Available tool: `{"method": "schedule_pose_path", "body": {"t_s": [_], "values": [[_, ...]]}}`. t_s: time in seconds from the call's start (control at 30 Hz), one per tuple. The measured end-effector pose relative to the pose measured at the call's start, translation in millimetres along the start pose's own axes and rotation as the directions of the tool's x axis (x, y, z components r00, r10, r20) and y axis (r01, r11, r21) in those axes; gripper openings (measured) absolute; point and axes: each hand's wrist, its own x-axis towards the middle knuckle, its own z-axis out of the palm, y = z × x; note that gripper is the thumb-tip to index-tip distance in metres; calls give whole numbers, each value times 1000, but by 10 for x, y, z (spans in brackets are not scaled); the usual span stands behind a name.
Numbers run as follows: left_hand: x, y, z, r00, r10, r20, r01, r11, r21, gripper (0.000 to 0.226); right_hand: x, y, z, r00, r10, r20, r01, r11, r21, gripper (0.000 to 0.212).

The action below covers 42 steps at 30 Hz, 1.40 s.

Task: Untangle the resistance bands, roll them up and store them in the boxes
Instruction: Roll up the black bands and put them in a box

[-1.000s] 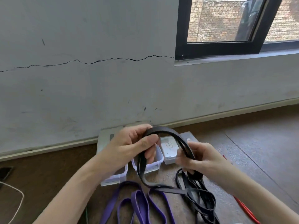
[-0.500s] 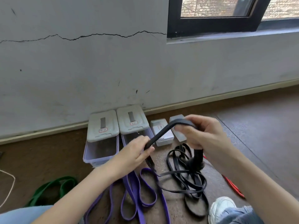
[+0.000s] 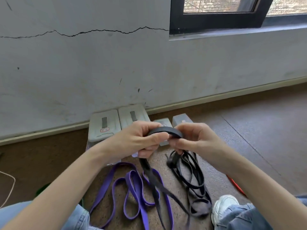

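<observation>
Hands (image 3: 163,140) now together on black band (image 3: 166,129)

The band (image 3: 163,130) arched at the centre of the frame is black, and so are its strands (image 3: 192,176) trailing to the lower right. At lower centre lies a purple band (image 3: 132,183). A sliver of green (image 3: 39,190) shows at lower left, a thin red strip (image 3: 235,183) at lower right. The boxes (image 3: 103,125) at mid-frame are pale translucent white, each lid with a dark grey stripe. The floor (image 3: 249,130) is speckled brown. The wall (image 3: 99,63) is grey-white with a thin black crack. The window frame (image 3: 216,22) is black. The shoe (image 3: 224,206) is white, the jeans (image 3: 240,218) faded blue.
</observation>
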Motion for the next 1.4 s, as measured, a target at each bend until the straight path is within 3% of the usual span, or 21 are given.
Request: {"method": "schedule_pose_path", "body": {"t_s": [0.1, 0.17, 0.23, 0.3, 0.4, 0.5, 0.57, 0.63, 0.7, 0.83, 0.9, 1.0, 1.07, 1.13, 1.23, 1.33, 1.4], "values": [[26, -50, -13, 999, 22, -49, -12, 978, 209, 17, -1, -47, -26, 997, -77, -7, 77, 997, -14, 4], [52, -196, 31, 984, 108, -140, -36, 898, 439, 15, 11, -69, -41, 990, -122, -74, 122, 992, -10, 7], [68, -406, 101, 970, 166, -179, -23, 791, 611, 15, 20, -86, -74, 977, -149, -154, 165, 981, 101, 10], [75, -574, 162, 983, 94, -160, 46, 713, 700, 19, 10, -103, -113, 966, -164, -202, 202, 962, 182, 10], [63, -481, 141, 989, 46, -144, 53, 784, 618, 30, -16, -91, -186, 955, -145, -260, 204, 954, 219, 11], [-25, -30, 1, 947, 203, -249, -143, 960, 239, 29, -39, -96, -298, 955, -107, -275, 157, 974, 166, 8], [-94, 228, -90, 912, 288, -291, -289, 956, 43, 22, -53, -85, -318, 976, -79, -204, 100, 990, 95, 6], [-103, 316, -103, 906, 325, -272, -315, 946, 79, 18, -46, -71, -252, 992, -55, -115, 63, 996, 65, 6], [-70, 291, -111, 934, 270, -232, -244, 960, 137, 18, -27, -74, -201, 996, -54, -76, 63, 991, 121, 7], [-139, 201, -193, 988, 107, -114, -88, 983, 164, 24, -28, -110, -311, 993, -18, -117, 44, 972, 230, 14], [-167, 164, -209, 990, 71, -121, -49, 984, 173, 23, -45, -93, -370, 997, 9, -82, 3, 989, 149, 19], [-112, 76, -146, 983, 75, -169, -36, 975, 220, 25, -54, -36, -334, 989, 101, 110, -89, 990, -110, 25], [-56, 21, -60, 990, 75, -123, -31, 944, 328, 24, -61, 26, -252, 966, 172, 195, -125, 964, -233, 33], [-4, -50, 25, 998, 51, -46, -23, 875, 483, 18, -64, 75, -190, 963, 179, 203, -123, 958, -258, 27], [46, -210, 39, 998, -13, -62, 49, 778, 626, 9, -55, 115, -188, 971, 183, 151, -129, 941, -311, 12], [46, -353, 39, 996, -52, -74, 89, 672, 735, 2, -40, 138, -176, 956, 267, 124, -139, 780, -610, 13], [44, -396, 70, 997, -75, -37, 79, 698, 712, 5, -39, 166, -136, 940, 308, 146, -140, 740, -657, 17]]}}
